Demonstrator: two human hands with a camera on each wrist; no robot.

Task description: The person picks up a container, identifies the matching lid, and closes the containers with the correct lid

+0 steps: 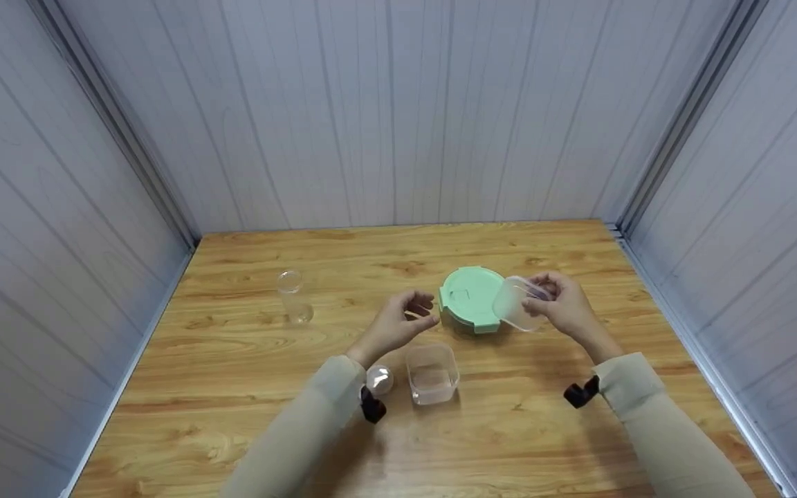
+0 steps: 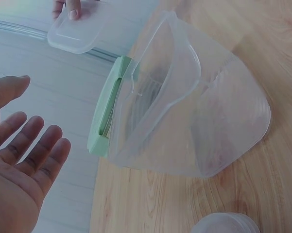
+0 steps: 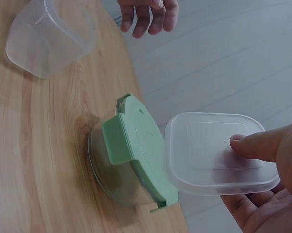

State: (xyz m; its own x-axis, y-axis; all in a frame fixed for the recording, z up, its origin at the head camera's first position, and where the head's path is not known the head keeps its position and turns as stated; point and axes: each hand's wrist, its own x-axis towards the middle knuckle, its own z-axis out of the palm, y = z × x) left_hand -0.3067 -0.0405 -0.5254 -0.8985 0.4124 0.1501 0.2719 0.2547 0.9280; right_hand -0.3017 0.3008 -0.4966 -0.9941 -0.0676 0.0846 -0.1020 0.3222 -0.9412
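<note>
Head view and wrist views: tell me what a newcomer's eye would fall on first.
The mint-green lid on the round container likely wins, the strongest colour on the wooden table, right of centre in the head view. Next, the right hand holds up a translucent lid, at the green one's right side. Lower in that view stands an open, clear square container.

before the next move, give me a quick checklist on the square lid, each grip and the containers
1. Right grip holding the translucent square lid: ok, thumb and fingers pinch it.
2. Left grip free: ok, it holds nothing.
3. Translucent square container uncovered: ok, it stands open on the table.
4. Square lid over that container: not ok, it is held off to the right.
5. Round green lid with every latch closed: cannot tell.
</note>
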